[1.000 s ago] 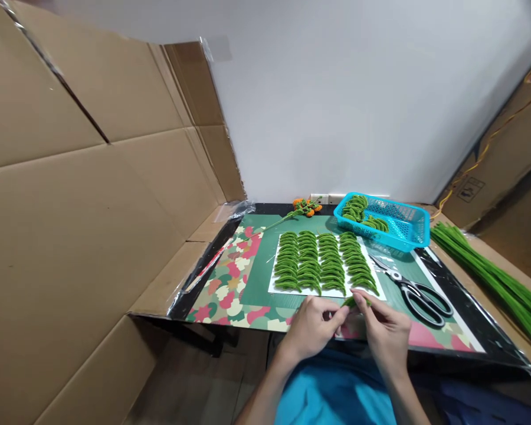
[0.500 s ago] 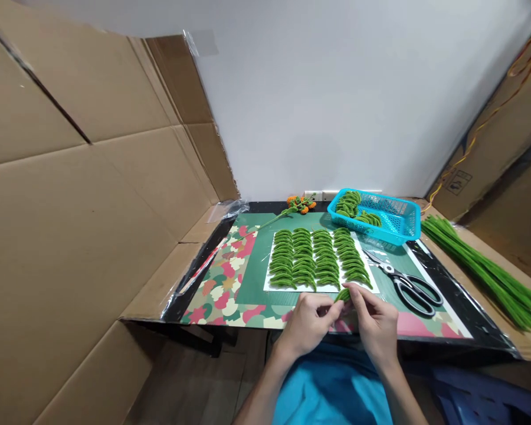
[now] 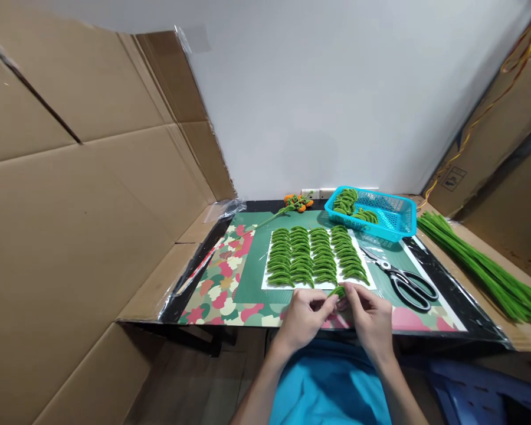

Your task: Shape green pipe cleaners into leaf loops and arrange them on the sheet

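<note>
Between my fingertips is a small green pipe-cleaner leaf, held at the front edge of the mat. My left hand pinches its left end, thumb and forefinger closed. At its right end, my right hand also pinches it; the fingers partly hide the leaf. Just beyond my hands lies a white sheet bearing rows of similar curved green leaves. Black-handled scissors rest to the right of the sheet, blades pointing away from me.
A blue plastic basket holding more green leaves stands at the back right. Long green pipe cleaners lie in a bundle at far right. An orange flower stem lies at the back. Cardboard walls off the left side.
The whole view has shifted slightly. Both hands stay together on the leaf, with only small finger movements.
</note>
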Motion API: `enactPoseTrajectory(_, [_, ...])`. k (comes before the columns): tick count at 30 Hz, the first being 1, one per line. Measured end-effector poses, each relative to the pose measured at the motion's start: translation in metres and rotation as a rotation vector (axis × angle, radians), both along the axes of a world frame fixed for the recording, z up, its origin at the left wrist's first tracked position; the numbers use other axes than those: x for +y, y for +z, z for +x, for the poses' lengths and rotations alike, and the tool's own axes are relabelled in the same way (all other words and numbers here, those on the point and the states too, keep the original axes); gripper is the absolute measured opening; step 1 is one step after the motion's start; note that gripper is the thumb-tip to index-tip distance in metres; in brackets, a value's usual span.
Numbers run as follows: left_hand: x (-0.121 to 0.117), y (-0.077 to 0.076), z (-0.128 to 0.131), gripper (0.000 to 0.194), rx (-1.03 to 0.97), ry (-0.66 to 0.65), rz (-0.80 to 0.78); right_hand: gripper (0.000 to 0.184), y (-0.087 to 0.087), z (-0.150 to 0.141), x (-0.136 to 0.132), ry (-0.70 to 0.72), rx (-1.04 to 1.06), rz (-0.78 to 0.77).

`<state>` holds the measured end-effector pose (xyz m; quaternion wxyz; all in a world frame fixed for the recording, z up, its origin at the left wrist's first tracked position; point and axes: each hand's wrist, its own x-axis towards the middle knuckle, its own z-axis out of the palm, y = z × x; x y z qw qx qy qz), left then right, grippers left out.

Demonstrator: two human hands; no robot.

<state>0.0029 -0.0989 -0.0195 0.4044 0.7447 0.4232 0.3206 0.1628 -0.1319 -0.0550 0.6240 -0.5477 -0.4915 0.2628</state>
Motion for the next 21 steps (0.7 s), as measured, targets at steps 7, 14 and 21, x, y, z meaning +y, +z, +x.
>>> enactPoseTrajectory(7, [0.0015,-0.0020,-0.0006,0.053,0.050,-0.020,0.005,0.026,0.0065,-0.0008,0.0004,-0.052,-0.106,0.098])
enactPoseTrajectory(14, [0.0003,-0.0013,-0.0002,0.054,0.066,-0.033,0.014,0.026,0.0018,-0.0040,-0.0016,-0.155,-0.211,0.149])
enactPoseTrajectory(21, [0.0009,-0.0020,0.0003,0.054,0.054,-0.027,-0.009,0.035,0.0053,-0.0031,-0.0017,-0.145,-0.152,0.118])
